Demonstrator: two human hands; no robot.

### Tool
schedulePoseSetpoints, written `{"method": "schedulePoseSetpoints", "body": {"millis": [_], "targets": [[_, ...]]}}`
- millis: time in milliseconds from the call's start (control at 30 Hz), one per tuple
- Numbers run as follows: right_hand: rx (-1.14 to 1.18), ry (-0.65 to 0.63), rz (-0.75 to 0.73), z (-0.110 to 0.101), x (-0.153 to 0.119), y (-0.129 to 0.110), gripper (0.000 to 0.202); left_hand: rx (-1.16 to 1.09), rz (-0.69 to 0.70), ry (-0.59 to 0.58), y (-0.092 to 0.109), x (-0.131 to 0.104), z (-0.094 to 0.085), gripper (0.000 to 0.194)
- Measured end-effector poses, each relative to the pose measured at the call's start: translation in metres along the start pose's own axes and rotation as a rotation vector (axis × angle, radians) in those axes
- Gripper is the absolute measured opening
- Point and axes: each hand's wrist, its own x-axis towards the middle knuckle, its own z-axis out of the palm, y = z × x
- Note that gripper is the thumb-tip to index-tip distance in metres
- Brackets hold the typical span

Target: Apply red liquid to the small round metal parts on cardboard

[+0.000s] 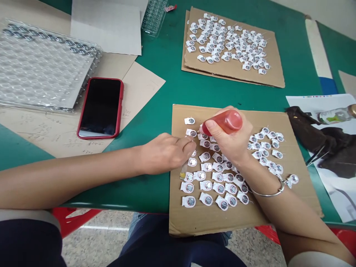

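My right hand (pixel 232 141) is wrapped round a red squeeze bottle (pixel 226 122), tilted with its base toward me and its tip down by the small parts; the tip is hardly visible. Beside it my left hand (pixel 169 152) has its fingers curled and pinched over the left column of parts. What those fingers hold is hidden. A narrow clear piece with a yellow spot (pixel 182 175) shows just below them. Under both hands lies a cardboard sheet (pixel 205 220), bearing many small white tabs with round silver centres, such as this white part (pixel 188 201) at the lower left.
Farther back, stacked cardboard (pixel 230 76) carries more white parts. At the left are a red-cased phone (pixel 100 107), a clear blister tray (pixel 41 70) and papers (pixel 144 79). Right of the sheet are a dark cloth (pixel 339 148), tweezers (pixel 315 155) and a small glass bottle (pixel 335 115).
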Motion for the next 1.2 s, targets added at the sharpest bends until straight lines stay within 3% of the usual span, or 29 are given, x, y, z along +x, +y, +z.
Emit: {"method": "schedulePoseSetpoints", "body": {"millis": [267,433,633,800,1200], "targets": [[0.027,0.065,0.017,0.001,-0.005,0.003,0.023,-0.136,0.042,-0.038,-0.022,-0.002,-0.004,0.011],[0.08,0.104,0.01,-0.002,-0.006,0.002,0.023,-0.141,0.016,-0.011,-0.022,-0.001,-0.004,0.015],[-0.011,0.078,0.023,-0.001,-0.007,0.008,0.026,-0.118,-0.014,-0.014,-0.023,-0.002,-0.002,0.017],[-0.009,0.067,0.043,0.0,-0.007,0.009,0.027,-0.114,-0.015,-0.058,-0.024,-0.002,-0.003,0.019],[-0.005,0.075,0.065,0.001,-0.007,0.01,0.027,-0.116,0.009,-0.033,-0.024,-0.001,-0.004,0.017]]}}
